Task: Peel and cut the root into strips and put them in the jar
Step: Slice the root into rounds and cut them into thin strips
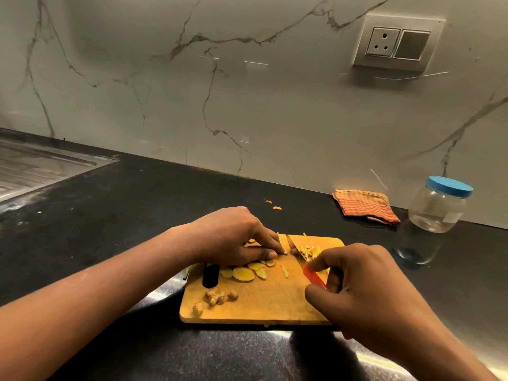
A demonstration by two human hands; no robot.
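Note:
A wooden cutting board (264, 301) lies on the black counter. My left hand (233, 237) presses its fingertips on a thin root slice at the board's far side. My right hand (360, 281) grips a knife with a red handle (316, 279); its blade (295, 250) points away, just right of my left fingertips. Cut strips (310, 251) are piled right of the blade. Several yellow root slices (244, 273) lie below my left hand. Brownish peel bits (217, 296) sit near the board's front left. The clear jar (437, 207) with a blue lid stands at the far right, closed.
A folded orange striped cloth (365, 206) lies by the wall, left of the jar. A steel sink drainboard (35, 166) is at the far left. Two small root scraps (275, 206) rest on the counter behind the board. A wall socket (398, 42) is above.

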